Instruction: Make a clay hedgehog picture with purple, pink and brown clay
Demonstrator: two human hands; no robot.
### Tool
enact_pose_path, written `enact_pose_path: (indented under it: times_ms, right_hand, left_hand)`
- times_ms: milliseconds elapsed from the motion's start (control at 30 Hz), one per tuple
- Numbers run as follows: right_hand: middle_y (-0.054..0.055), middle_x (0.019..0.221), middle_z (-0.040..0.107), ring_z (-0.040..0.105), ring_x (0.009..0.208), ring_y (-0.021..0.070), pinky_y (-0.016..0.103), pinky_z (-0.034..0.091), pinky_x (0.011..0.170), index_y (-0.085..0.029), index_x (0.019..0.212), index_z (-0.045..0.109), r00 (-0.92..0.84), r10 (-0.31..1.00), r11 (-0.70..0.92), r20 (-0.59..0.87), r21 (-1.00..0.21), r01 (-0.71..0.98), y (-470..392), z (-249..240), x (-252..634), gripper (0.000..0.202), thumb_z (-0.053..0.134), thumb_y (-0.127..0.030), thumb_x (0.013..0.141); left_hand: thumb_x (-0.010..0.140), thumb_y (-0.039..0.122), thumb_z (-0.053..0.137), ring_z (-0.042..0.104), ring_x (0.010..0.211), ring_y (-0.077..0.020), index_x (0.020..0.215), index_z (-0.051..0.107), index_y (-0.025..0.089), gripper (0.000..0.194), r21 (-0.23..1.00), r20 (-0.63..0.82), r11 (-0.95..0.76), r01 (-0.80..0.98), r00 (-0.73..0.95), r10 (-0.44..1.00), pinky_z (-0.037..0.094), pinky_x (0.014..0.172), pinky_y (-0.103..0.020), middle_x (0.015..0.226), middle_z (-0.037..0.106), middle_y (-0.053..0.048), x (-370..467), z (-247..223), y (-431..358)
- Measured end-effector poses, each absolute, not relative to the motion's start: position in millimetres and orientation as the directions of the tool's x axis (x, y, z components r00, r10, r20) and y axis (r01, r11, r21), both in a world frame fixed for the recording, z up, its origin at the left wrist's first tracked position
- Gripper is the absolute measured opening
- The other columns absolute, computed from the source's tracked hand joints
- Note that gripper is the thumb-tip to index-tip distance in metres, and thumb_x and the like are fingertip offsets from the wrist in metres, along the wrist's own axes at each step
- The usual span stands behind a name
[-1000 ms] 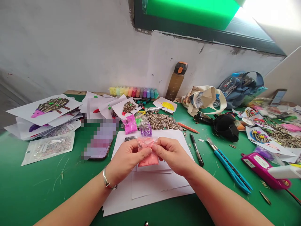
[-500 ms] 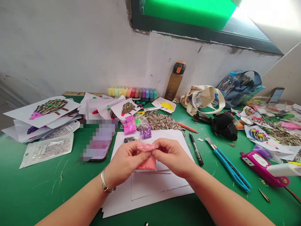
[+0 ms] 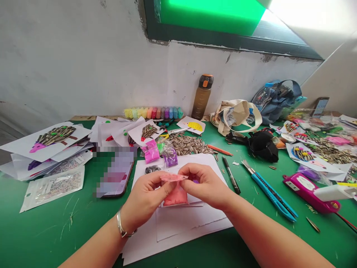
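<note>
Wall (image 3: 69, 56): pale and scuffed, rising beyond the hands.
Worktop (image 3: 36, 238): green, spreading under and around both hands.
White sheets (image 3: 206, 227): loosely stacked below the hands, their edges out of line.
Left hand (image 3: 147, 193): thumb and bent fingers pinch the upper left part of the coral packet (image 3: 175, 196); a silver bracelet (image 3: 119, 223) circles the wrist.
Right hand (image 3: 206, 186): thumb and curled fingers grip the same packet at its upper right, near the left thumb.
Hedgehog pictures (image 3: 55, 137): piled well to the left of the hands, the top one with dark spines and a pinkish snout.
Cream bag (image 3: 235, 115): slumped beyond the hands, toward the right.
Bottle (image 3: 202, 98): upright beyond the hands, brown with a dark and orange cap.
Phone (image 3: 122, 175): flat to the left of the left hand, its screen pixelated.
Striped seeds (image 3: 186, 144): heaped beyond the hands.
Blue-handled tool (image 3: 272, 193): lying to the right of the right hand.
Coral packet: between the hands, over the paper; whether its mouth is open cannot be told.
Magenta packet (image 3: 150, 151): just beyond the left hand, beside a purple packet (image 3: 170, 159).
Black pen (image 3: 231, 175): between the right hand and the blue-handled tool.
</note>
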State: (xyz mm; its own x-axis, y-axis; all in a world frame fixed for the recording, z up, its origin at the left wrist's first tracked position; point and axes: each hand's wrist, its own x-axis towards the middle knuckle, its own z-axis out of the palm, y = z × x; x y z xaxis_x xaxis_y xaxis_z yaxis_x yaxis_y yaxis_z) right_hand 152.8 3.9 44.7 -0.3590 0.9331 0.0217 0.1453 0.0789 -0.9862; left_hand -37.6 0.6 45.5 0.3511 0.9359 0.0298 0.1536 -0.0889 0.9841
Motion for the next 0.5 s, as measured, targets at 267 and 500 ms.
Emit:
enact_pose_path:
  times_ms: [267, 500]
  right_hand:
    - [-0.001, 0.072, 0.060, 0.051, 0.069, 0.0124, 0.025, 0.041, 0.064, -0.018, 0.077, 0.064, -0.360, 0.932, 0.097, 0.041, -0.986, 0.139, 5.0, 43.1, 153.6, 0.006, 0.059, -0.019, 0.080]
    - [-0.002, 0.066, 0.060, 0.050, 0.065, 0.0114, 0.023, 0.039, 0.060, -0.018, 0.072, 0.064, -0.340, 0.936, 0.166, 0.090, -0.965, 0.203, 5.0, 43.0, 154.6, 0.008, 0.060, -0.016, 0.079]
  left_hand:
    - [0.085, 0.035, 0.066, 0.067, 0.086, -0.0197, 0.094, 0.077, 0.021, 0.020, 0.968, 0.010, -0.095, 0.232, 0.345, 0.939, 0.053, 0.075, -0.025, 0.093, 0.076, -0.004, -38.2, 45.8, 0.0]
    - [0.084, 0.032, 0.067, 0.068, 0.081, -0.0179, 0.089, 0.076, 0.021, 0.015, 0.940, 0.097, -0.196, 0.279, 0.332, 0.938, 0.054, 0.073, -0.023, 0.089, 0.076, -0.003, -35.1, 45.5, -1.3]
